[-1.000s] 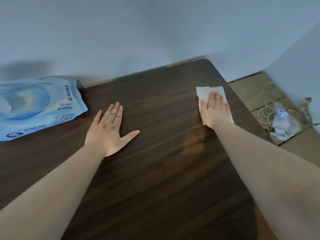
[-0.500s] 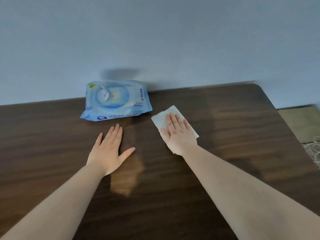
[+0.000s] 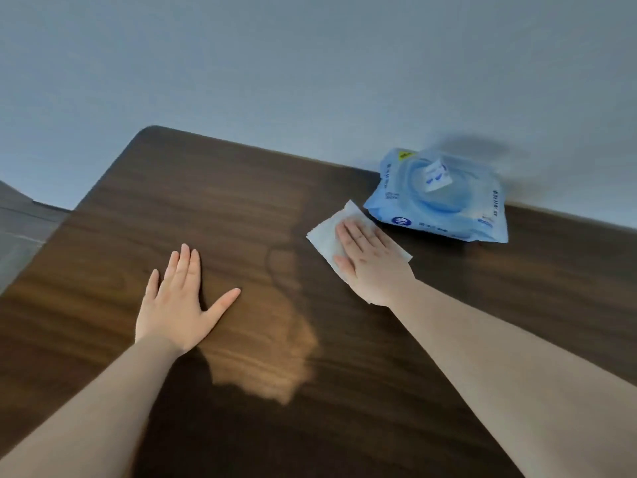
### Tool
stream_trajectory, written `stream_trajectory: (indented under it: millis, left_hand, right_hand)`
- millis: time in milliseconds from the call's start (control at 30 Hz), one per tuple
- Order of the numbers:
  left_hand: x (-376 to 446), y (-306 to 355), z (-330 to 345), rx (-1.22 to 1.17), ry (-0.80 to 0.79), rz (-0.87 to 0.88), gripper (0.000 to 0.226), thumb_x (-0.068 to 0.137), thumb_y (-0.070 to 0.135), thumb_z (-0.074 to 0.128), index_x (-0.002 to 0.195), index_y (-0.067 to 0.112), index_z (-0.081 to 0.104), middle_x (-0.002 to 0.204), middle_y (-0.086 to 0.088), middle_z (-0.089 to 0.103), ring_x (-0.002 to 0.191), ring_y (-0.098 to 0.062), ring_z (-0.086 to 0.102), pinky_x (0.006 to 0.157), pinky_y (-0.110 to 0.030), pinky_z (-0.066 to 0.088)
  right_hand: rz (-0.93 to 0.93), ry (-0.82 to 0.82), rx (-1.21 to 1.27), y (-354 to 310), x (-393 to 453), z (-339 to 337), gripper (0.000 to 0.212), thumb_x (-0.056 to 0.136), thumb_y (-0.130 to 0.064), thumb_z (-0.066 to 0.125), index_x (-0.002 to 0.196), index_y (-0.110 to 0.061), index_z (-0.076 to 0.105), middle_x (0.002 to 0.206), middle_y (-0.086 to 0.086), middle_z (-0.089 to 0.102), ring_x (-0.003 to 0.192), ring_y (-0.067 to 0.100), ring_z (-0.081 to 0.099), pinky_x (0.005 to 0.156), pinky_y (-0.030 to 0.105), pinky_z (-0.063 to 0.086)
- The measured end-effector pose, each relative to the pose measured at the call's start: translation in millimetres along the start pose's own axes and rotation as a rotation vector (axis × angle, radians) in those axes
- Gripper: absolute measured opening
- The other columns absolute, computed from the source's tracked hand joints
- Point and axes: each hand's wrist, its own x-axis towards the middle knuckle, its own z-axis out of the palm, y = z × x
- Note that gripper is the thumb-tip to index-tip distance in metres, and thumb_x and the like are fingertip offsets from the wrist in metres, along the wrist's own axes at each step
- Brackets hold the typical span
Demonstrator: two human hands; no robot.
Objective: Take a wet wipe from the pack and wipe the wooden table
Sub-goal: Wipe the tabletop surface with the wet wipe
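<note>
A white wet wipe (image 3: 327, 236) lies flat on the dark wooden table (image 3: 213, 208), and my right hand (image 3: 368, 263) presses on it with the palm down and the fingers together. The wipe's far corner almost touches the blue wipe pack (image 3: 444, 201), which lies against the wall at the back right with a wipe sticking out of its top opening. My left hand (image 3: 179, 301) rests flat on the table to the left, fingers spread, holding nothing. A pale sheen (image 3: 269, 357) shows on the wood between my arms.
A grey wall (image 3: 310, 63) runs along the table's far edge. The table's rounded far-left corner (image 3: 148, 131) is in view, with grey floor (image 3: 17, 229) beyond the left edge.
My right hand has slid the wipe leftward across the table from its right end to just in front of the pack. The view has swung left. My left hand has stayed flat on the wood.
</note>
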Motion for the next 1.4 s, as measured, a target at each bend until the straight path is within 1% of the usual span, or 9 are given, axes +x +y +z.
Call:
stream_trajectory:
  millis: [100, 167, 433, 633, 767, 900, 1033, 1267, 1400]
  left_hand:
    - [-8.7, -27.4, 0.5, -0.003, 0.006, -0.107, 0.117, 0.063, 0.09, -0.005, 0.15, 0.012, -0.004, 0.16, -0.004, -0.006, 0.146, -0.017, -0.008, 0.118, -0.041, 0.003]
    - [-8.1, -31.5, 0.5, -0.01, 0.012, -0.134, 0.117, 0.062, 0.091, -0.007, 0.149, 0.012, -0.006, 0.16, -0.004, -0.008, 0.146, -0.017, -0.009, 0.119, -0.041, 0.002]
    - [-1.1, -32.9, -0.6, -0.01, 0.019, -0.121, 0.113, 0.065, 0.091, -0.004, 0.148, 0.016, -0.009, 0.159, -0.001, -0.013, 0.145, -0.017, -0.013, 0.118, -0.042, -0.004]
    - [-0.8, -36.0, 0.5, -0.059, 0.017, -0.114, 0.113, 0.063, 0.092, -0.002, 0.149, 0.019, -0.008, 0.158, 0.001, -0.014, 0.144, -0.017, -0.015, 0.119, -0.044, -0.004]
    - [-0.6, -37.8, 1.5, -0.063, 0.029, -0.112, 0.113, 0.061, 0.091, -0.005, 0.149, 0.019, -0.008, 0.158, 0.002, -0.014, 0.144, -0.017, -0.015, 0.119, -0.045, -0.003]
    - [-0.1, -39.1, 3.7, -0.046, 0.029, -0.111, 0.112, 0.065, 0.092, 0.003, 0.149, 0.019, -0.009, 0.158, 0.002, -0.014, 0.144, -0.016, -0.016, 0.118, -0.044, -0.004]
    - [-0.9, -39.0, 4.2, -0.029, 0.023, -0.11, 0.113, 0.065, 0.092, 0.001, 0.15, 0.017, -0.006, 0.159, 0.0, -0.011, 0.145, -0.017, -0.012, 0.119, -0.044, -0.002]
    - [-4.9, -37.9, 1.4, 0.042, -0.026, -0.095, 0.113, 0.068, 0.088, -0.003, 0.149, 0.01, -0.007, 0.16, -0.006, -0.009, 0.146, -0.02, -0.008, 0.118, -0.041, 0.0]
    - [-11.4, -27.1, -3.5, 0.11, -0.034, 0.007, 0.099, 0.077, 0.073, -0.005, 0.148, 0.005, -0.002, 0.16, -0.011, -0.002, 0.146, -0.021, -0.003, 0.119, -0.036, 0.006]
  right_hand:
    - [-0.082, 0.013, 0.023, -48.7, 36.5, -3.3, 0.062, 0.098, -0.048, 0.005, 0.15, -0.019, -0.007, 0.161, -0.002, -0.007, 0.146, 0.012, -0.012, 0.119, 0.036, -0.007]
    - [-0.12, 0.034, 0.035, -76.3, 64.3, -5.8, 0.062, 0.098, -0.049, 0.006, 0.151, -0.019, -0.005, 0.161, -0.003, -0.005, 0.146, 0.013, -0.01, 0.119, 0.035, -0.007]
    - [-0.276, 0.023, 0.042, -170.9, 161.9, -19.1, 0.059, 0.099, -0.046, 0.008, 0.151, -0.02, -0.004, 0.161, -0.003, -0.005, 0.147, 0.014, -0.009, 0.119, 0.037, -0.006]
    - [-0.367, 0.056, -0.011, -229.8, 194.0, -20.4, 0.059, 0.1, -0.046, 0.009, 0.151, -0.019, -0.002, 0.161, 0.0, -0.002, 0.147, 0.017, -0.005, 0.119, 0.038, -0.004]
    - [-0.414, 0.076, -0.051, -246.4, 206.7, -23.1, 0.059, 0.099, -0.047, 0.008, 0.151, -0.019, -0.001, 0.161, 0.001, 0.0, 0.148, 0.018, -0.003, 0.119, 0.038, -0.002]
    - [-0.398, 0.038, -0.04, -241.6, 201.8, -22.7, 0.06, 0.099, -0.047, 0.008, 0.151, -0.02, -0.003, 0.161, 0.0, -0.003, 0.147, 0.017, -0.005, 0.119, 0.037, -0.004]
    - [-0.328, 0.031, 0.03, -215.1, 170.8, -17.1, 0.061, 0.099, -0.047, 0.009, 0.151, -0.019, -0.002, 0.161, -0.002, -0.003, 0.147, 0.014, -0.005, 0.119, 0.036, -0.005]
    - [-0.091, 0.025, 0.077, -131.4, 84.8, -7.8, 0.061, 0.099, -0.049, 0.009, 0.151, -0.02, -0.004, 0.161, -0.003, -0.005, 0.147, 0.013, -0.008, 0.117, 0.033, -0.008]
    - [0.065, 0.025, 0.057, -68.2, 32.5, -1.3, 0.061, 0.098, -0.05, 0.007, 0.151, -0.021, -0.007, 0.161, -0.002, -0.007, 0.146, 0.012, -0.009, 0.116, 0.032, -0.008]
